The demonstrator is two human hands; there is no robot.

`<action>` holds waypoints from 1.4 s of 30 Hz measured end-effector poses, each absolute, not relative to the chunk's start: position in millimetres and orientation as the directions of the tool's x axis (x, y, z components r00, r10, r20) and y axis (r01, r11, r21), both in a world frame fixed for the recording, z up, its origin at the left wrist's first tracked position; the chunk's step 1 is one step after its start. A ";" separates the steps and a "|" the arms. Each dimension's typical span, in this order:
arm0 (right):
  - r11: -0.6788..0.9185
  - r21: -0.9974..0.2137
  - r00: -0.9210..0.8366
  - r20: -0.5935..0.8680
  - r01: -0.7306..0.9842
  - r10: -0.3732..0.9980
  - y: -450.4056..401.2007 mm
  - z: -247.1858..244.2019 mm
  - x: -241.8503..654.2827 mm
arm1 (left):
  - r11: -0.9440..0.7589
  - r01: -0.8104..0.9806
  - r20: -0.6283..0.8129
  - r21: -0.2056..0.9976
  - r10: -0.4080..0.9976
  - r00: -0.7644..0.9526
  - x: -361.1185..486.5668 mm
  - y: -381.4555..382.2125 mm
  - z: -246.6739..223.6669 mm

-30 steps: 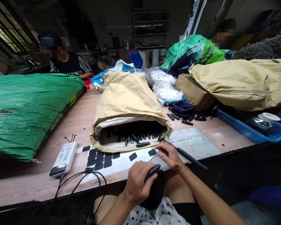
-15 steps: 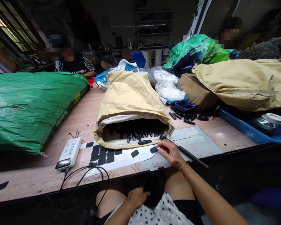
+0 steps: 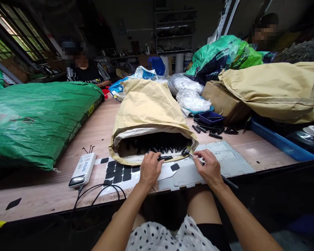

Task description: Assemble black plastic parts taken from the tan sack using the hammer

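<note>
My left hand (image 3: 149,169) is at the mouth of an upright-lipped tan sack (image 3: 151,104) lying on the table. Its thumb and index finger close around the left end of a short black cylindrical piece (image 3: 166,157), which rests on the sack's lower lip. Inside the mouth lie several similar black pieces (image 3: 170,150), mostly in shadow. My right hand (image 3: 208,166) is closed around the shaft of a tool with a black head (image 3: 185,151), metal shaft and black handle. Under my left hand lies a white sheet (image 3: 163,172) with black rounded-square pads (image 3: 118,170).
A white power bank (image 3: 82,169) with a black cable stands left. A large green sack (image 3: 42,122) fills the left side. A grey board (image 3: 230,160), loose black parts, a purple tray (image 3: 211,118) and a blue tray (image 3: 272,139) are on the right. Two people sit beyond.
My left hand has risen from my lap to the black piece at the sack's mouth. My right hand has moved from a black pad onto the tool's shaft. The view has shifted slightly.
</note>
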State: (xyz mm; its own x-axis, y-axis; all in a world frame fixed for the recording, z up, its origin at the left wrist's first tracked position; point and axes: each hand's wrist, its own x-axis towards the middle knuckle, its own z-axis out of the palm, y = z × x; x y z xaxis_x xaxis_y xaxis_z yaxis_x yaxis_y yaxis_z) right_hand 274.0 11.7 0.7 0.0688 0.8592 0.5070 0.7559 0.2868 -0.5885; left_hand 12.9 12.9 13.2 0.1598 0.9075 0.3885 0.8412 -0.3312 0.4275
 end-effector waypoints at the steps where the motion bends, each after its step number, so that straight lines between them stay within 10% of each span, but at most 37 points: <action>1: 0.202 -0.525 0.101 0.491 0.826 0.865 12.6 -1.2 281.4 | -0.326 0.859 0.362 0.395 0.915 0.180 11.1 21.0 11.0; 8: 0.123 -0.242 -0.047 0.301 0.963 0.953 11.0 -13.0 303.1 | -0.316 0.839 0.311 0.443 0.932 0.187 25.4 15.7 -6.9; 17: 0.340 -0.601 -0.099 0.397 0.724 0.912 -8.7 16.5 258.4 | -0.254 0.730 0.220 0.634 0.965 0.145 22.6 31.3 -11.5; 42: 0.333 -0.401 -0.141 0.437 0.853 0.888 -20.6 11.9 218.4 | -0.251 0.745 0.247 0.618 0.962 0.119 24.2 28.9 -12.0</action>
State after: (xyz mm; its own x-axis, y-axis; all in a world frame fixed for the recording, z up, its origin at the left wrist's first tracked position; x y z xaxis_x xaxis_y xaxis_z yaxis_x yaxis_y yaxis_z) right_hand 218.4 -20.6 11.9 -0.1411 0.8881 0.4374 0.8533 0.3332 -0.4011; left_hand 24.2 28.9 -12.0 0.1189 0.9618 0.2466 0.7454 -0.2505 0.6177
